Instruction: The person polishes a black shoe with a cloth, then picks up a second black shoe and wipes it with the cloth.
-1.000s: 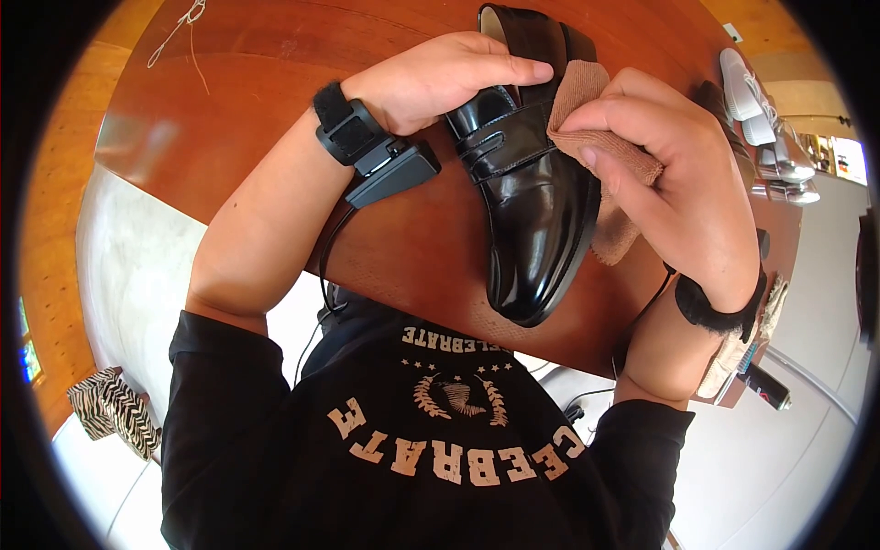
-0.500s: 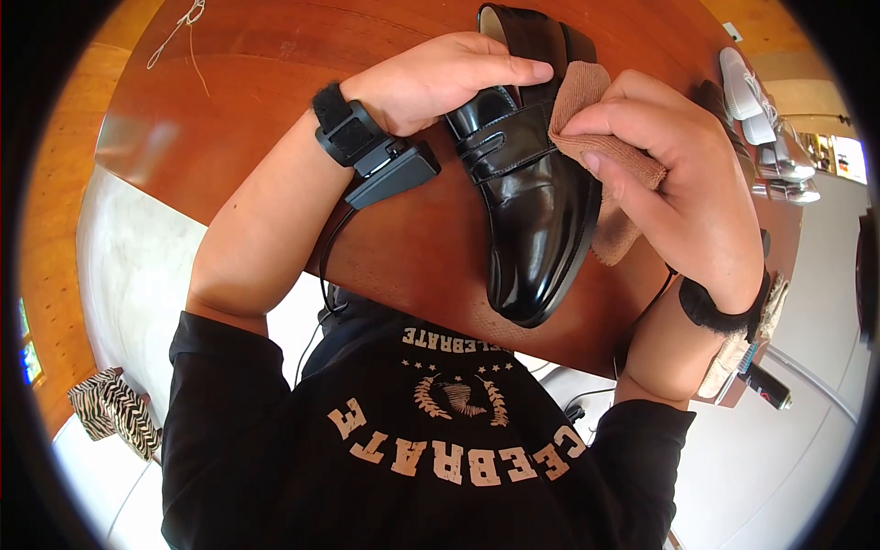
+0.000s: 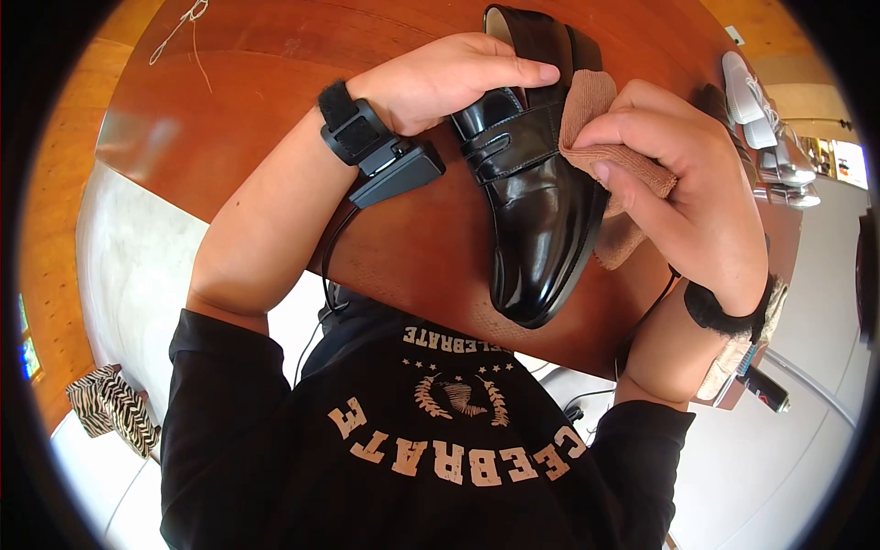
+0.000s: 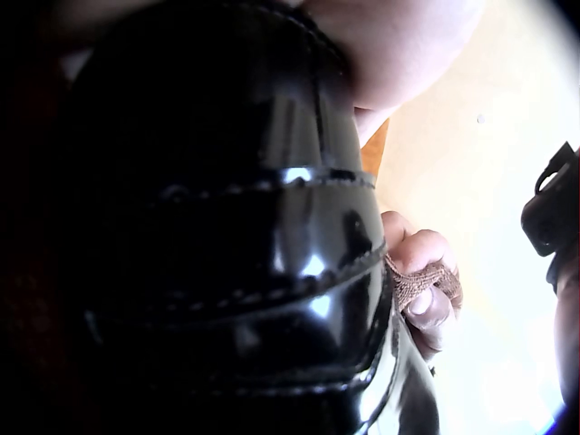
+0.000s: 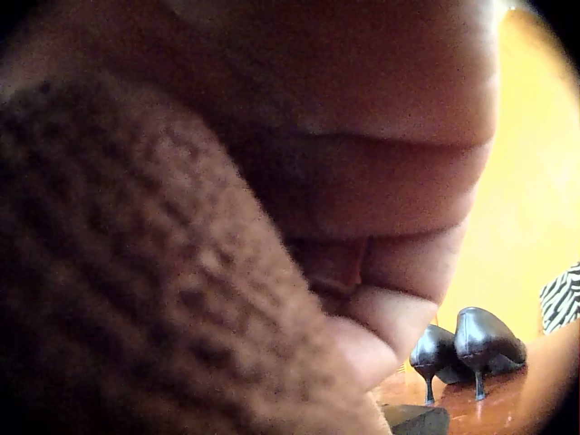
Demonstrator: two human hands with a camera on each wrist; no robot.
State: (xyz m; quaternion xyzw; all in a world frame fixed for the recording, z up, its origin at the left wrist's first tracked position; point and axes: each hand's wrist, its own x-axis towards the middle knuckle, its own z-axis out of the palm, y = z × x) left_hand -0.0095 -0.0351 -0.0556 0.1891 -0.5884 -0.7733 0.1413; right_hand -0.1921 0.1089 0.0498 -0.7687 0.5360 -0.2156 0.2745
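Note:
A glossy black loafer (image 3: 545, 225) with a strap across its top is held over the table, toe toward the person. My left hand (image 3: 449, 78) grips it near the opening, thumb over the edge and the other fingers hidden behind the shoe. Between thumb and fingers, my right hand (image 3: 687, 174) pinches a folded brown cloth (image 3: 588, 103) against the loafer's side, by the strap's end. In the left wrist view, the bunched cloth (image 4: 419, 281) shows at the loafer's edge. Ribbed cloth (image 5: 154, 263) fills much of the right wrist view.
On the reddish-brown table (image 3: 247, 128), white sneakers (image 3: 747, 110) and shiny silver shoes (image 3: 790, 167) stand at the right edge. Dark high heels (image 5: 485, 340) appear in the right wrist view. A thin string (image 3: 188, 27) lies far left; a black can (image 3: 764, 389) is near the right forearm.
The loafer and both hands have shifted slightly to the right. My right hand keeps its pinch on the cloth, and my left hand's grip looks the same.

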